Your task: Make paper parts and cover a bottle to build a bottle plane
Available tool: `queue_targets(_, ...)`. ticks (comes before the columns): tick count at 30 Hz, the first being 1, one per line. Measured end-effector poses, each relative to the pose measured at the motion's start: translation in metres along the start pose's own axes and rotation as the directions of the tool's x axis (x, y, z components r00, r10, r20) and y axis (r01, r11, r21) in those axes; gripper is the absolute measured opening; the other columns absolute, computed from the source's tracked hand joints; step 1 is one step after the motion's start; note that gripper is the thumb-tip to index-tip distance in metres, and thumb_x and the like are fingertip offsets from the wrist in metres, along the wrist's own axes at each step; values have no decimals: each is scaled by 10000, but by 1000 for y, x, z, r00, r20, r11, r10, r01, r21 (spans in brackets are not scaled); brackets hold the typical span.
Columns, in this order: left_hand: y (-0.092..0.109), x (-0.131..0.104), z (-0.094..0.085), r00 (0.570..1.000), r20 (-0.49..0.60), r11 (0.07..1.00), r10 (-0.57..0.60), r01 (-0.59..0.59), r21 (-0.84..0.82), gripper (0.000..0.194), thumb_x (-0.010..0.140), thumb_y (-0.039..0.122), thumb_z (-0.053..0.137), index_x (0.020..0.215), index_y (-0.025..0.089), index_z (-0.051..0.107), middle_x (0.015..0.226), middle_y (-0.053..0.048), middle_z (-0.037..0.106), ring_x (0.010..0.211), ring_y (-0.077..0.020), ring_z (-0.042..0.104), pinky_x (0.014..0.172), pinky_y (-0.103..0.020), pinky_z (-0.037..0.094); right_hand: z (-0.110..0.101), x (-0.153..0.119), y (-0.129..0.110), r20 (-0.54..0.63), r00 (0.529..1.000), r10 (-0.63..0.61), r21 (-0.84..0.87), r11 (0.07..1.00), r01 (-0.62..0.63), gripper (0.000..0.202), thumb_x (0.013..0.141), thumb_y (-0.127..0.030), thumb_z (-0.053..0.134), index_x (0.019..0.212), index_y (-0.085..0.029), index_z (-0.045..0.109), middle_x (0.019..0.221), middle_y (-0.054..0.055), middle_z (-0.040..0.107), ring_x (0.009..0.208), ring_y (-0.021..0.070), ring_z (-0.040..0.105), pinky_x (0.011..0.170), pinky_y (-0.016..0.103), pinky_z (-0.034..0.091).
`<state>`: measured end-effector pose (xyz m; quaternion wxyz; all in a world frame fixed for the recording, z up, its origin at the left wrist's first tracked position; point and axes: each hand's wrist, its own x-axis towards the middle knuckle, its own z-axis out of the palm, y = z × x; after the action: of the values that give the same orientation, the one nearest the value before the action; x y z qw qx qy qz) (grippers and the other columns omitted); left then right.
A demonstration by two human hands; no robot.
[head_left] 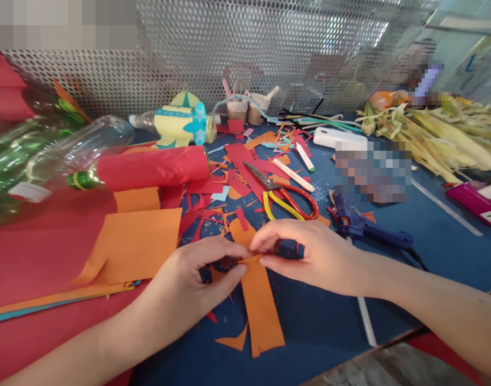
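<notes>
An orange paper strip (262, 308) lies lengthwise toward me on the blue table, with a crease or fold across its far end. My left hand (207, 273) pinches that end from the left, thumb and index finger on the edge. On the right side of the same edge, my right hand (305, 252) pinches the paper between thumb and fingers. Just beyond my hands lie scissors (287, 193) with one red and one yellow handle, their blades pointing away to the left. A rounded orange piece (242, 231) shows behind my fingertips.
Red and orange scraps (233, 182) cover the middle. At left are orange sheets (144, 241), a red-wrapped bottle (154, 167) and clear bottles (80, 145). A blue glue gun (369, 228), white markers (293, 174) and dried corn husks (442, 134) lie to the right.
</notes>
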<state>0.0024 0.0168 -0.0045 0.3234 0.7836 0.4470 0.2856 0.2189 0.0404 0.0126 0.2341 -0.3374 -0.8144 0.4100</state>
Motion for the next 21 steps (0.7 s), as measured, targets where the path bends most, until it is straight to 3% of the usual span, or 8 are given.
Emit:
queue_targets(4,0,3,-3,983,-110,971,-149,124,-202,53,800,248,591,833,219,621,779,18,692,713,-131,676,675,-223,570,-6,0,-5,106,984,145,38,988,-150,189,874,-316,610,1016,-197,575,861,6,697,785,129,664,661,214,512)
queue_targets(7,-2,6,-8,961,-143,936,-236,185,-299,65,772,257,614,797,206,582,741,19,655,679,-123,653,633,-208,565,-9,-1,-7,158,967,202,-37,979,-199,105,865,-282,607,839,-181,599,762,-6,683,684,124,634,613,217,481)
queue_targets(9,-3,8,-10,954,-125,915,-274,218,-340,88,762,264,625,783,203,565,718,22,629,645,-112,631,595,-193,550,-10,0,-6,130,968,216,-91,974,-206,81,875,-233,575,821,-180,603,726,-19,668,646,117,611,600,220,458)
queue_targets(12,-2,8,-12,954,-82,897,-289,240,-370,118,754,273,632,773,203,539,686,34,585,606,-98,597,553,-176,524,-11,0,-4,70,974,216,-108,972,-208,90,886,-224,548,924,-191,622,778,-18,668,671,120,614,603,225,447)
queue_targets(17,1,8,-11,964,-77,922,-255,218,-319,119,782,308,612,809,205,559,721,25,585,627,-101,577,580,-192,520,-12,1,0,81,972,221,-96,972,-213,122,895,-233,540,974,-200,626,814,-12,680,689,126,626,613,231,458)
queue_targets(21,1,10,-12,958,-103,928,-266,226,-295,107,791,301,595,772,204,555,704,22,584,606,-103,570,554,-193,507,-12,0,3,19,987,157,-78,985,-155,179,872,-215,562,1047,-213,600,996,16,676,821,141,639,712,253,490)
